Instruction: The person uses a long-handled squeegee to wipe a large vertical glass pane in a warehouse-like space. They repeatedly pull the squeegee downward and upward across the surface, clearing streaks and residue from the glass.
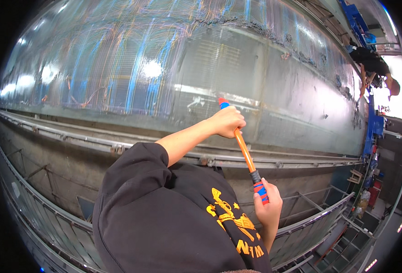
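Note:
An orange rod-shaped tool handle (244,152) slants across the middle of the view, with a black collar and red-and-blue grips at its two ends. My left hand (228,122) is closed round its upper part, just below the red-and-blue tip (223,103). Lower down, my right hand (268,200) grips the red-and-blue wrapped end by my dark shirt. No working head shows, so the tool's exact kind cannot be told. Beyond my hands lies a wide, shiny grey-green surface (296,100), its left part covered with fine coloured lines.
A ridge of dark crumbly debris (264,32) runs along the far part of the surface. A metal rail (301,163) borders its near side. Behind me is a railing (315,218). At the far right another person in dark clothing (370,61) bends over the surface's end, near blue metal framing (375,125).

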Action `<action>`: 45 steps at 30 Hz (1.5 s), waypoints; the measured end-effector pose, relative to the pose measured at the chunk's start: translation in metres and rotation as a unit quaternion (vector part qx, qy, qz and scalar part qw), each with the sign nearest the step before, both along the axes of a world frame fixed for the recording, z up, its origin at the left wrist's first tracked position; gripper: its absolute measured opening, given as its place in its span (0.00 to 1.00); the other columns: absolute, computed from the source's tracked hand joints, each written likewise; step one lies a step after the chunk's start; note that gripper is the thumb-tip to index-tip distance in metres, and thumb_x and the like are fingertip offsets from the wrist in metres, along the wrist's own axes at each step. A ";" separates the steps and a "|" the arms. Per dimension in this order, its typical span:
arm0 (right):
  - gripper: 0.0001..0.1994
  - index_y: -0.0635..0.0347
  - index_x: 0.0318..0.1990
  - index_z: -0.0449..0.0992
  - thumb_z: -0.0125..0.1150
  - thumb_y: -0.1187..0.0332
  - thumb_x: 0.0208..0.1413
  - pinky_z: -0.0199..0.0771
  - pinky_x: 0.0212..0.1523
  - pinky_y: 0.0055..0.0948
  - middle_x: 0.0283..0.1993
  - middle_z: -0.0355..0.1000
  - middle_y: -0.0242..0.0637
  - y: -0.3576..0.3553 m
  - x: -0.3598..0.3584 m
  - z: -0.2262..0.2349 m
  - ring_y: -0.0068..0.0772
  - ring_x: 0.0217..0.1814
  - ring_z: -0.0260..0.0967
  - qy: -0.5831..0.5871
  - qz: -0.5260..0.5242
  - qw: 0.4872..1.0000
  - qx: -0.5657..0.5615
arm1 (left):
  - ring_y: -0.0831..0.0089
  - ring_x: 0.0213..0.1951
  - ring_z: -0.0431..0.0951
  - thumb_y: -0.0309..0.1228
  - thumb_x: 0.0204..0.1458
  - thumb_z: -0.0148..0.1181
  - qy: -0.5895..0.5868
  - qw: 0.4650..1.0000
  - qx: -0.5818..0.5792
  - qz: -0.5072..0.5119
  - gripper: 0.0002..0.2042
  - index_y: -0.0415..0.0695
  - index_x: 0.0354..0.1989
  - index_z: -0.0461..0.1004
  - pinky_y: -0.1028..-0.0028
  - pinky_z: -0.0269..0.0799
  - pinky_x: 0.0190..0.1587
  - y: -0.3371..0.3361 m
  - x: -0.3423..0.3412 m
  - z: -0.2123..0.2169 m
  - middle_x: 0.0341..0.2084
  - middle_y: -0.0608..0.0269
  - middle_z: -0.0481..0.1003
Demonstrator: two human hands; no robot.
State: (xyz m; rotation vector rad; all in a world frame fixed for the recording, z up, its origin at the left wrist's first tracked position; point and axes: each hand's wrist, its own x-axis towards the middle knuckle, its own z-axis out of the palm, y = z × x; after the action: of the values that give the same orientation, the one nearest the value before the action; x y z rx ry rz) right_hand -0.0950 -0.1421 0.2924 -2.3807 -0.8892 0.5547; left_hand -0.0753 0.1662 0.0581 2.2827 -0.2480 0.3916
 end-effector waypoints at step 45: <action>0.25 0.72 0.66 0.76 0.64 0.77 0.60 0.79 0.38 0.25 0.52 0.81 0.47 0.141 -0.013 0.049 0.23 0.36 0.77 0.284 -0.256 0.924 -0.005 | 0.60 0.21 0.69 0.35 0.38 0.70 -0.182 0.963 -0.054 0.191 0.17 0.52 0.10 0.65 0.61 0.65 0.28 0.023 0.014 -0.062 0.12 0.64 0.64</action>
State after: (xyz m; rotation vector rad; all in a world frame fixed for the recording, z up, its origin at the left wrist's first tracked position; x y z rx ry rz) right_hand -0.1082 -0.0015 0.3412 -2.1433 -0.0050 0.9507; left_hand -0.0608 0.1895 -0.0038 2.1333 0.0346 1.0042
